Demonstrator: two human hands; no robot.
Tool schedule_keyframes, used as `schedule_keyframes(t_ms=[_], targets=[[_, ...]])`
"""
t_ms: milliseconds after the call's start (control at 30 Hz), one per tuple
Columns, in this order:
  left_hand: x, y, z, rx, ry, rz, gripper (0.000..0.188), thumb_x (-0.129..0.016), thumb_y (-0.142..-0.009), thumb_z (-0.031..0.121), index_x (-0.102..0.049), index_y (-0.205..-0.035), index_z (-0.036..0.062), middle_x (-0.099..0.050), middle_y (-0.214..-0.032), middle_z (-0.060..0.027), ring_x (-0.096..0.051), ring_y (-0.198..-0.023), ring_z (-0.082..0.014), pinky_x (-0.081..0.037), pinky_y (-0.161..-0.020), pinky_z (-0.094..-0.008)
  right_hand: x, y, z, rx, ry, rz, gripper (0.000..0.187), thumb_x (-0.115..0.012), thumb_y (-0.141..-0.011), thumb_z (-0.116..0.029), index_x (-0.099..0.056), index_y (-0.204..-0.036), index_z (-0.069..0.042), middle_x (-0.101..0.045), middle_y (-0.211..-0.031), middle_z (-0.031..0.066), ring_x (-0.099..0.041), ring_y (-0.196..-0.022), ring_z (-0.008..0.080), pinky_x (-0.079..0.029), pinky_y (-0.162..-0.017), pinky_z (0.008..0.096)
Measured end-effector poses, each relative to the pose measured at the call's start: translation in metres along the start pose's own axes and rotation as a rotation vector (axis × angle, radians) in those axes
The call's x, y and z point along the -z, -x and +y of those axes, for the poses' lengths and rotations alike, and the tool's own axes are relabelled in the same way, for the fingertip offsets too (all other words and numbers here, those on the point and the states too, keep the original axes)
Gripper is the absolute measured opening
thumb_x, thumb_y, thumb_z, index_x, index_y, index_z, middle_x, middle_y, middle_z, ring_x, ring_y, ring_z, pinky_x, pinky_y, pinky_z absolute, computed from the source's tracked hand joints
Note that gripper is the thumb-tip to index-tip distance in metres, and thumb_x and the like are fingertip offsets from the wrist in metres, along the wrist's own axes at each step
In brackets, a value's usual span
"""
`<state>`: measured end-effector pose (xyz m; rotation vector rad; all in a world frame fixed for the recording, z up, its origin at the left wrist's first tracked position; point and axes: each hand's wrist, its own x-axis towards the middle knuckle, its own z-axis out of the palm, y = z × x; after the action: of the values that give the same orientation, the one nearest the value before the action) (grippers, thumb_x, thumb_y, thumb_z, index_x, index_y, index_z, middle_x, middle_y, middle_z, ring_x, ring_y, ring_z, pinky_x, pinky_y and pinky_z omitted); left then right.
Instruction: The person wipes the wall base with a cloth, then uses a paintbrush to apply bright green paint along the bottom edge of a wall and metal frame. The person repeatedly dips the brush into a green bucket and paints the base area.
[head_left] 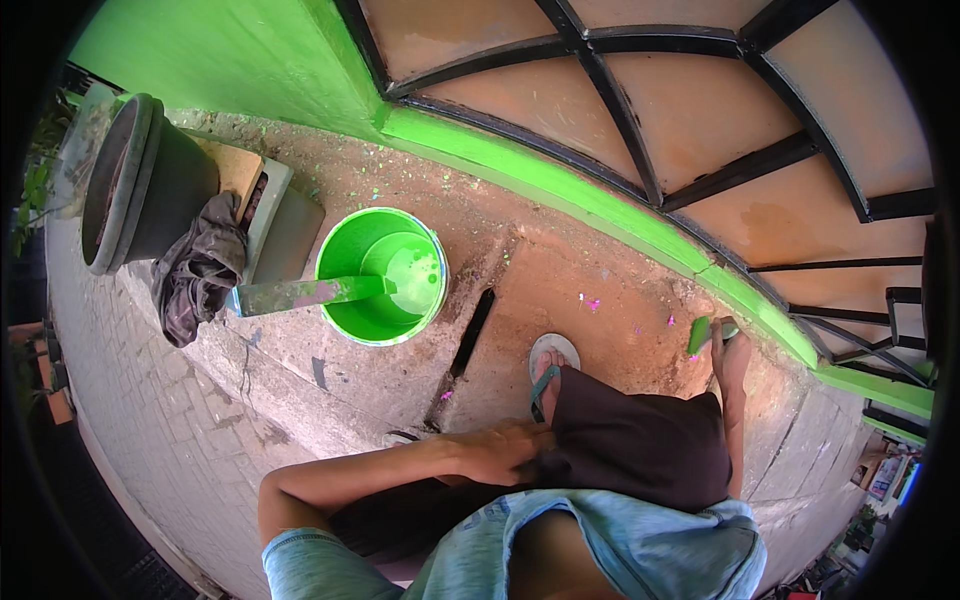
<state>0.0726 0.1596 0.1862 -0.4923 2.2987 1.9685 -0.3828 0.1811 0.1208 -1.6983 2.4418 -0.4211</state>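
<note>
By the foot of the green-painted ledge at the right, my right hand is closed on a small flat green piece; its exact kind is too small to tell. My left hand lies on my dark-clad leg, fingers laid over the cloth with their tips partly hidden, holding nothing I can see. Ahead and to the left stands a green bucket with light green paint in it. A flat paint-smeared stick leans in the bucket, its end sticking out over the left rim.
A green wall and ledge run beside black-framed panels. At left are a large dark pot, a pale block and a crumpled dark cloth. A dark slot cuts the concrete near my sandalled foot.
</note>
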Motion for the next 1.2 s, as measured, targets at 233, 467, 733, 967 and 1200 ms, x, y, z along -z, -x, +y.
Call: schedule_keyframes(t_ms=[233,467,733,967,1200], targets=[[0.022,0.089,0.103,-0.036,-0.414,0.39,0.015,-0.059,-0.091,0.013,-0.055,-0.094,-0.001,-0.062,-0.072,-0.0149,-0.065,-0.077,-0.0316,-0.049,-0.084,-0.0391,-0.007,-0.04,-0.213,0.365,-0.552,-0.292,0.021,-0.061,-0.099,-0.018,-0.064,-0.087,-0.002,-0.057,-0.063,0.0041,-0.051,-0.055,0.0116,-0.04,-0.053,0.0301],[-0.053,0.136,0.101,0.189,-0.34,0.794,0.02,-0.058,-0.097,0.021,-0.058,-0.094,0.0018,-0.059,-0.083,-0.013,-0.06,-0.085,-0.0313,-0.049,-0.084,-0.0408,0.034,-0.057,-0.424,0.787,-0.728,-0.622,0.015,-0.065,-0.096,-0.018,-0.065,-0.095,-0.004,-0.055,-0.068,-0.0001,-0.047,-0.063,0.0057,-0.039,-0.056,0.0261],[-0.085,0.138,0.065,0.499,-0.347,1.134,0.031,-0.062,-0.093,0.027,-0.057,-0.108,0.0002,-0.059,-0.096,-0.0158,-0.057,-0.097,-0.0304,-0.043,-0.092,-0.0405,-0.109,-0.078,-0.48,1.067,-0.206,-0.866,0.021,-0.068,-0.089,-0.02,-0.074,-0.104,-0.006,-0.069,-0.075,0.0193,-0.069,-0.069,0.0292,-0.053,-0.067,0.0386],[-0.104,0.159,0.052,0.449,-0.297,1.091,0.037,-0.065,-0.091,0.029,-0.059,-0.112,-0.0003,-0.061,-0.096,-0.015,-0.059,-0.098,-0.0303,-0.044,-0.093,-0.0391,-0.141,-0.066,-0.49,0.989,-0.028,-0.816,0.023,-0.069,-0.084,-0.017,-0.075,-0.103,-0.005,-0.07,-0.084,0.0244,-0.07,-0.077,0.0353,-0.055,-0.074,0.0406],[-0.102,0.17,0.052,0.348,-0.297,1.076,0.041,-0.065,-0.091,0.03,-0.059,-0.116,-0.0017,-0.063,-0.1,-0.017,-0.059,-0.105,-0.0315,-0.043,-0.098,-0.0415,-0.147,-0.03,-0.485,1.11,0.041,-0.984,0.024,-0.069,-0.084,-0.015,-0.074,-0.105,-0.005,-0.071,-0.093,0.0234,-0.069,-0.086,0.0385,-0.054,-0.078,0.0425]])
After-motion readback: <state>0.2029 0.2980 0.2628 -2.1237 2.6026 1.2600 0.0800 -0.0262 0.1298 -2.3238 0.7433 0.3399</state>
